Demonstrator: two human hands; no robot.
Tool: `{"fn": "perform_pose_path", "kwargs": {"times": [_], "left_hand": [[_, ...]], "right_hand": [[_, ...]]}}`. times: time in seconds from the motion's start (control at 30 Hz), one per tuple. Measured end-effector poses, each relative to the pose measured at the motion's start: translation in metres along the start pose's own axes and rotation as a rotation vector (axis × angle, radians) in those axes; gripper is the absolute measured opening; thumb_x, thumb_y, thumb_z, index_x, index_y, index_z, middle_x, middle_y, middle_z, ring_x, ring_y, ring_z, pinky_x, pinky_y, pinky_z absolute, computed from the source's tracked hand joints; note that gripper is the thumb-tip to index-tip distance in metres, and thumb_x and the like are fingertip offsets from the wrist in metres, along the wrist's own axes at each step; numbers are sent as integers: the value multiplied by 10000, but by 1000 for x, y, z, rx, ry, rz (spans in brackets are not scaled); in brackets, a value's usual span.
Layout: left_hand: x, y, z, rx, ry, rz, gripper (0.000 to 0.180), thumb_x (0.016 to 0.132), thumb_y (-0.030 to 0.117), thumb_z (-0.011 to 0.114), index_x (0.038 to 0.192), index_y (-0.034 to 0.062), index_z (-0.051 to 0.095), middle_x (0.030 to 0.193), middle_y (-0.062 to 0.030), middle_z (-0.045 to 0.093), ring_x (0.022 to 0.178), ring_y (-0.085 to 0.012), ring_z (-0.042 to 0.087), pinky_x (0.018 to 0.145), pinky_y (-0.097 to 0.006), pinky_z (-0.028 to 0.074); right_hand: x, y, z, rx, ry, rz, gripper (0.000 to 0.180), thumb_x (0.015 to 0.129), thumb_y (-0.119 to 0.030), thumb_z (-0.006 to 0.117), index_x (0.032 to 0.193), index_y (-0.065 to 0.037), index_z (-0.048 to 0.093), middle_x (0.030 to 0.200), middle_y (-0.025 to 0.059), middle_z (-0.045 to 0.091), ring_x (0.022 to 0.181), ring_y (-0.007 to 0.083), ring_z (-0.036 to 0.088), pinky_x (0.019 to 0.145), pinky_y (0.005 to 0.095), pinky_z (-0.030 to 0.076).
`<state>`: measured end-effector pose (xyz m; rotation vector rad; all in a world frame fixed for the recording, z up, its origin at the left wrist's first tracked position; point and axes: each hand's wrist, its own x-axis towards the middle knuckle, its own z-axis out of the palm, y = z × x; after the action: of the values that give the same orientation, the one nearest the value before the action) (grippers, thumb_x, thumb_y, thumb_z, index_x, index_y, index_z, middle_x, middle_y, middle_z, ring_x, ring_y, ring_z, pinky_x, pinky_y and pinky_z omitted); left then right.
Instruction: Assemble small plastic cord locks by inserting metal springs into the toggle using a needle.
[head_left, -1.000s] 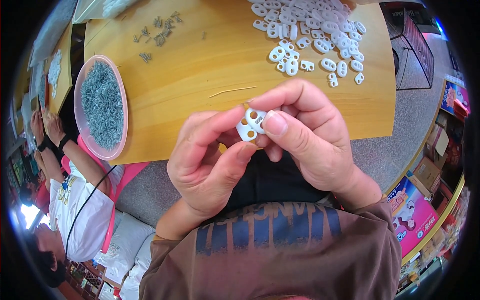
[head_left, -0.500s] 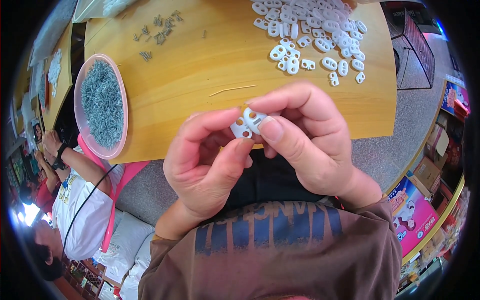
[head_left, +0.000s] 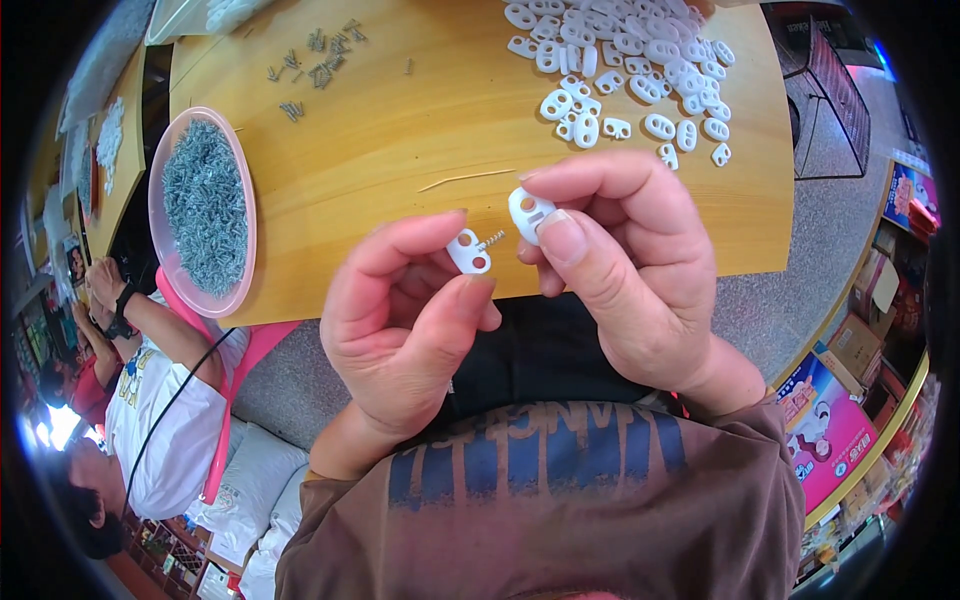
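Note:
Between thumb and index finger, my left hand (head_left: 405, 315) pinches a small white two-hole plastic piece (head_left: 468, 252). A short metal spring (head_left: 491, 240) sticks out of that piece toward the right. My right hand (head_left: 630, 270) grips a white oval plastic cap (head_left: 528, 212) with a round hole and a slot, its thumb over the lower part. A small gap separates the spring's tip from the oval cap. Both hands are above the table's near edge.
A pink bowl full of small metal springs (head_left: 160, 190) stands at the left of the wooden table (head_left: 340, 190). Loose springs (head_left: 320, 60) lie behind it. White plastic pieces (head_left: 640, 50) are heaped at the far right. A thin stick (head_left: 465, 180) lies mid-table. Another person (head_left: 165, 350) sits at left.
The two white pieces, touching before, are now apart, and the spring between them shows. My right hand has moved right and slightly up with the oval cap; my left has shifted slightly left.

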<state>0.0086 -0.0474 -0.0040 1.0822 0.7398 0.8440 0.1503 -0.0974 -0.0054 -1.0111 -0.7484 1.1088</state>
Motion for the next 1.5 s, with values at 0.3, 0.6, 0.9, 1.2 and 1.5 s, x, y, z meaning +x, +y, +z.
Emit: {"fn": "perform_pose_path", "kwargs": {"times": [0.3,0.6,0.9,1.2,1.5], "left_hand": [[0,-2,-3,41,-5,7,314,775,-60,571,1078,-33,493,827,-54,553,640,-77,547,562,-172,460],[1,-4,3,76,56,18,266,790,9,559,1039,-40,478,804,-99,559,557,-103,505,489,-176,407],[5,-7,-6,174,-62,257,214,753,-98,563,932,5,507,914,-127,521,682,-131,539,572,-209,465],[5,2,-13,711,-72,539,189,739,2,633,911,39,564,933,-139,528,733,-181,551,596,-242,466],[9,1,-10,841,-120,681,222,722,4,640,926,62,573,919,-122,540,737,-184,548,594,-245,463]], "right_hand": [[2,-5,-3,86,23,136,233,870,-121,490,1059,14,467,801,62,550,629,61,489,558,170,416],[2,-6,-2,176,30,252,237,870,-138,488,1059,5,473,796,52,551,621,54,490,549,167,414],[4,-8,-4,249,38,352,229,869,-147,488,1047,-2,484,764,54,553,587,64,489,523,171,409],[4,-8,-4,452,21,549,208,859,-157,504,1004,-7,505,692,69,562,484,99,477,459,197,399],[2,-10,-4,431,18,516,211,860,-153,504,1006,-2,500,698,77,568,501,104,498,461,195,403]]}}
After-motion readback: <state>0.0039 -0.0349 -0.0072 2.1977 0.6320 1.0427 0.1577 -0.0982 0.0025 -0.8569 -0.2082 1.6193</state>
